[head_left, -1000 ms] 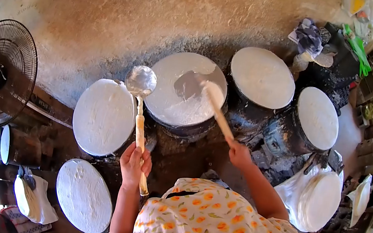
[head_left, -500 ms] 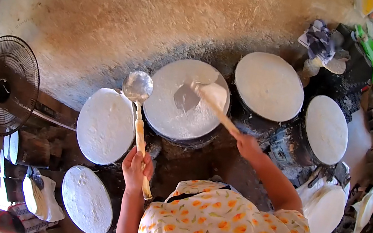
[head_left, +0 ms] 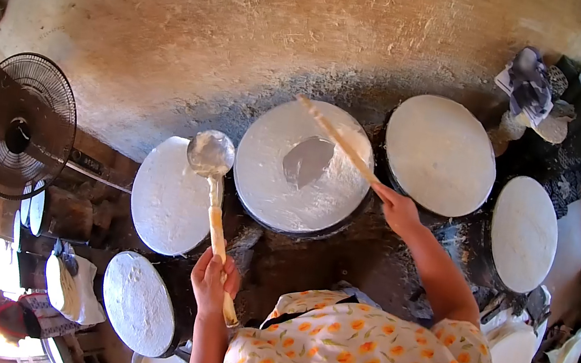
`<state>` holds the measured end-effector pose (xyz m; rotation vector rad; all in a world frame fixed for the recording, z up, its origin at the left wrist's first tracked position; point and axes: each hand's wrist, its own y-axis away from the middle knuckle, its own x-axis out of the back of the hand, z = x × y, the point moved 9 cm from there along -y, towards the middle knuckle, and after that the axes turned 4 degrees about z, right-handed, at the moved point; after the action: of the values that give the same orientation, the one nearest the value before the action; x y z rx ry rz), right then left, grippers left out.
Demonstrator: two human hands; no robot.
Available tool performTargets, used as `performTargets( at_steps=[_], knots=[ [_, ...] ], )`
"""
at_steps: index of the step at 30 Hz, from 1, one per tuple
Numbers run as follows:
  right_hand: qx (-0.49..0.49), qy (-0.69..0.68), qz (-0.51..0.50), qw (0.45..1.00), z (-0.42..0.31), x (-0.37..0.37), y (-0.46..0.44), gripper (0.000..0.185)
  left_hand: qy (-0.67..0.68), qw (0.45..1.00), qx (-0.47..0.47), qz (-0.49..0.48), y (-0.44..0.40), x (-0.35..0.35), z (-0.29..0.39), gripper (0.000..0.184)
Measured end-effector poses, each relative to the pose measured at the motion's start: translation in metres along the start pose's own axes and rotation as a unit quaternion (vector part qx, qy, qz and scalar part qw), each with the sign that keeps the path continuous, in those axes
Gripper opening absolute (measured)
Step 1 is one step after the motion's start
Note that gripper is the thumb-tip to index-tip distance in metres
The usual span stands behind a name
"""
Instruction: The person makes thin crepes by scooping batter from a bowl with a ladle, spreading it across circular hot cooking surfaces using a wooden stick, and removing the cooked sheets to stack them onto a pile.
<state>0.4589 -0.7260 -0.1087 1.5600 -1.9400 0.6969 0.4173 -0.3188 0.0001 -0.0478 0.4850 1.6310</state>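
Note:
My left hand (head_left: 214,282) is wrapped round the pale handle of a metal ladle (head_left: 211,153), whose round bowl is held up above the edge of a white round griddle (head_left: 171,196). My right hand (head_left: 397,209) grips a long wooden stick (head_left: 336,140) slanting over the middle griddle (head_left: 264,158), its tip near the far rim. White batter-like coating covers most of that griddle, while a grey patch (head_left: 307,161) shows near its centre. Whether the stick touches the surface I cannot tell.
More white-coated round griddles stand around me, at the right (head_left: 441,154), far right (head_left: 524,234) and lower left (head_left: 139,302). A fan (head_left: 20,129) is at the left, before an earthen wall (head_left: 257,14). A person (head_left: 10,315) is at the lower left. White sheets (head_left: 513,357) are stacked at right.
The stick has swung from the griddle's centre toward its far rim. My left hand keeps the ladle in nearly the same place. The whole view has shifted slightly.

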Motion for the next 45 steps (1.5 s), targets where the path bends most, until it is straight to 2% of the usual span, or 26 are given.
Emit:
performTargets(
  at_steps=[1,3,4,5,7,9,11,13,14,15,17,20,21,23,24,25,27,30,31,34,36,37,39,40,42,45],
  knots=[
    [0.001,-0.001,-0.001,1.000,0.008,0.002,0.004,0.048,-0.006,1.000,-0.005,0.006,0.002,0.004,0.001,0.026],
    [-0.069,0.002,0.018,0.997,0.031,0.006,0.020,0.054,-0.016,1.000,-0.002,0.011,0.004,0.007,0.000,0.027],
    [-0.004,-0.038,0.059,0.998,0.015,0.001,0.025,0.059,-0.023,1.000,-0.001,0.003,0.002,0.007,-0.003,0.027],
    [-0.047,-0.060,0.007,0.997,0.006,-0.016,0.027,0.061,-0.030,1.000,-0.002,-0.005,0.000,0.003,-0.005,0.027],
    [0.026,-0.102,-0.027,0.994,-0.026,-0.042,0.027,0.062,-0.032,0.999,-0.002,-0.026,-0.004,-0.012,-0.006,0.027],
    [-0.026,-0.052,-0.113,0.992,-0.033,-0.046,0.030,0.062,-0.011,1.000,0.014,-0.021,-0.008,-0.021,-0.008,0.030],
    [-0.020,-0.056,-0.074,0.995,-0.017,-0.030,0.038,0.061,-0.017,1.000,0.017,-0.014,-0.006,-0.019,-0.002,0.030],
    [-0.075,-0.091,0.029,0.993,0.010,0.005,0.049,0.061,-0.017,0.999,0.009,-0.035,-0.005,-0.013,0.001,0.028],
    [-0.023,-0.069,0.044,0.996,0.007,0.005,0.056,0.063,-0.020,0.999,0.009,-0.039,-0.005,-0.010,0.001,0.025],
    [-0.026,-0.068,0.045,0.996,0.006,-0.008,0.061,0.063,-0.020,0.999,0.012,-0.041,-0.006,-0.010,-0.001,0.025],
    [0.095,-0.081,0.054,0.991,-0.035,-0.035,0.065,0.063,-0.025,0.998,0.015,-0.063,-0.008,-0.016,-0.007,0.023],
    [-0.043,0.020,-0.148,0.988,-0.057,-0.075,0.066,0.061,-0.022,0.997,0.029,-0.074,-0.011,-0.030,-0.013,0.018],
    [-0.042,0.021,-0.146,0.988,-0.054,-0.071,0.064,0.061,-0.025,0.996,0.036,-0.082,-0.010,-0.033,-0.013,0.018],
    [0.096,-0.004,-0.032,0.995,-0.062,-0.040,0.062,0.061,-0.038,0.995,0.027,-0.090,-0.008,-0.031,-0.007,0.017],
    [0.060,-0.021,0.034,0.997,-0.049,-0.021,0.058,0.061,-0.062,0.993,0.019,-0.094,-0.007,-0.029,-0.003,0.018],
    [0.014,-0.060,0.051,0.997,-0.034,-0.010,0.057,0.063,-0.086,0.992,0.011,-0.097,-0.006,-0.027,-0.001,0.019],
    [-0.032,-0.029,0.019,0.999,-0.024,-0.022,0.055,0.063,-0.100,0.991,0.007,-0.090,-0.007,-0.024,-0.003,0.020],
    [0.037,-0.017,-0.037,0.998,-0.061,-0.068,0.059,0.060,-0.109,0.990,0.037,-0.081,-0.014,-0.020,-0.016,0.020],
    [-0.019,0.008,-0.099,0.995,-0.065,-0.081,0.064,0.059,-0.108,0.990,0.037,-0.081,-0.015,-0.020,-0.017,0.020],
    [-0.016,0.027,-0.170,0.985,-0.072,-0.077,0.064,0.058,-0.130,0.988,0.037,-0.080,-0.018,-0.020,-0.017,0.019],
    [0.021,-0.015,-0.034,0.999,-0.048,-0.047,0.045,0.058,-0.147,0.985,0.041,-0.081,-0.020,-0.013,-0.017,0.018],
    [-0.048,-0.010,-0.017,0.999,-0.048,-0.024,0.033,0.059,-0.166,0.981,0.046,-0.086,-0.021,-0.011,-0.019,0.018],
    [0.029,-0.059,0.071,0.995,-0.045,-0.014,0.009,0.057,-0.183,0.979,0.045,-0.082,-0.027,-0.010,-0.021,0.018],
    [0.029,-0.060,0.071,0.995,-0.046,-0.019,0.009,0.057,-0.199,0.976,0.043,-0.080,-0.031,-0.011,-0.021,0.018],
    [0.026,-0.086,-0.057,0.994,-0.056,-0.053,0.016,0.056,-0.214,0.973,0.037,-0.075,-0.043,-0.012,-0.019,0.019],
    [0.022,-0.040,-0.157,0.987,-0.071,-0.060,0.060,0.057,-0.232,0.970,0.034,-0.063,-0.062,-0.010,-0.021,0.020]
  ],
)
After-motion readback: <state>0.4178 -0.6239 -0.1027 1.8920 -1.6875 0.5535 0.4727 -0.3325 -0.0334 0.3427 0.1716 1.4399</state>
